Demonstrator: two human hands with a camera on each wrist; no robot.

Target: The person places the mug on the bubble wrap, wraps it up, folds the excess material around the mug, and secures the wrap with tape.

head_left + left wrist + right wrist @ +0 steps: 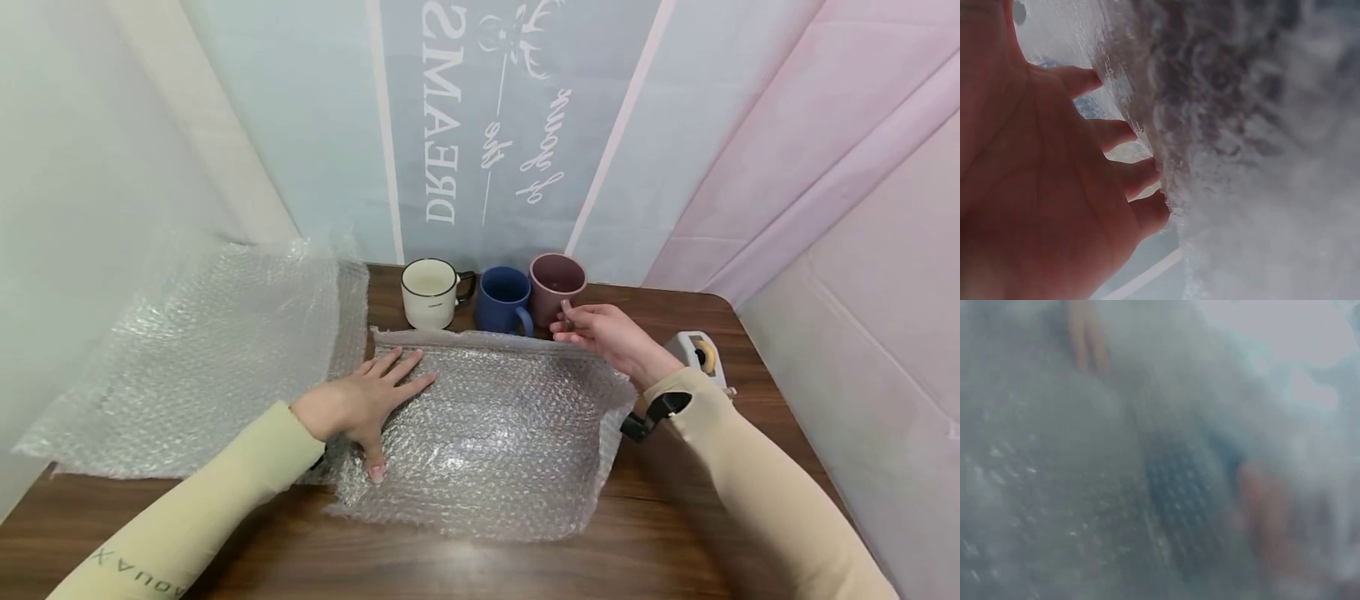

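Note:
My left hand (360,404) lies spread on the left part of a sheet of clear bubble wrap (487,433), fingers straight. In the left wrist view its fingertips meet the bubble wrap (1210,125). My right hand (611,337) is at the front of a mauve mug (546,304), its fingers curled at the handle, which they mostly hide. Beside that mug stand a blue mug (501,304) and a white mug (426,300) with a dark rim and handle. Through hazy plastic, the right wrist view shows blurred right-hand fingers (1263,500) near the blue mug (1175,478).
A second, larger bubble wrap sheet (217,358) covers the table's left side and reaches up toward the wall. A tape dispenser (697,354) with yellow tape stands right of my right hand. The wooden table (675,508) meets a printed cloth backdrop (337,125) behind the mugs.

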